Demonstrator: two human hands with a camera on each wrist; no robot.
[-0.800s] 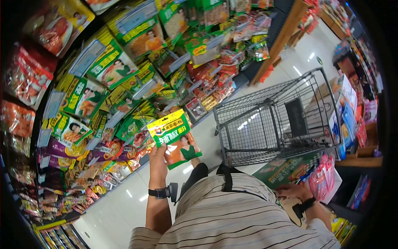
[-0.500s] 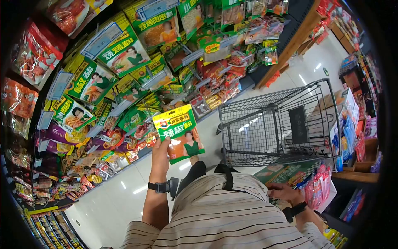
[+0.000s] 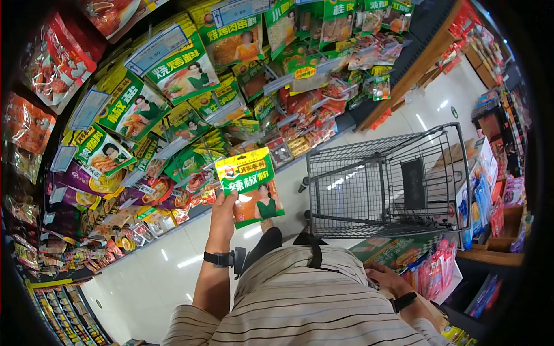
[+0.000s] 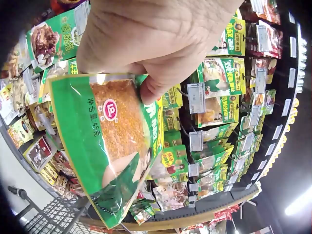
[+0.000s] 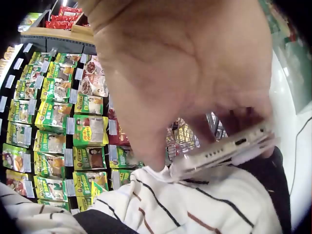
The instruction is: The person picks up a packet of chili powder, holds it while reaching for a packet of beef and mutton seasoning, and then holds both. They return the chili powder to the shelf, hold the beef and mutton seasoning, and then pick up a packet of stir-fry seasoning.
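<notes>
So the left hand [image 3: 223, 216] has the packet [image 3: 254, 190] pinched by its lower left edge, up in front of the shirt [image 3: 323, 294]. Going by the head view, the packet sits at about 2 o'clock from that hand, with its long axis running roughly 11 to 5. The right hand [image 3: 388, 278] is well apart from it, with the packet off at 10 o'clock. That hand is down by the waist, and in its wrist view it's gripping what looks like a phone [image 5: 222, 153], port and speaker holes showing. The cart [image 3: 414, 184] is at 3 o'clock from the packet, not touching.

Writing: the packet says 辣椒粉 in big white and yellow characters. The brand line ends in 家香料, can't swear to the first character. The left wrist view shows 净含量45克. On the hanging bags at 11 o'clock, one says 烧烤肉串料 [image 3: 234, 40], and another starts 烧烤 [image 3: 182, 75]. Price tags read 3.80 [image 3: 238, 11] and 3.50 [image 3: 156, 51].
</notes>
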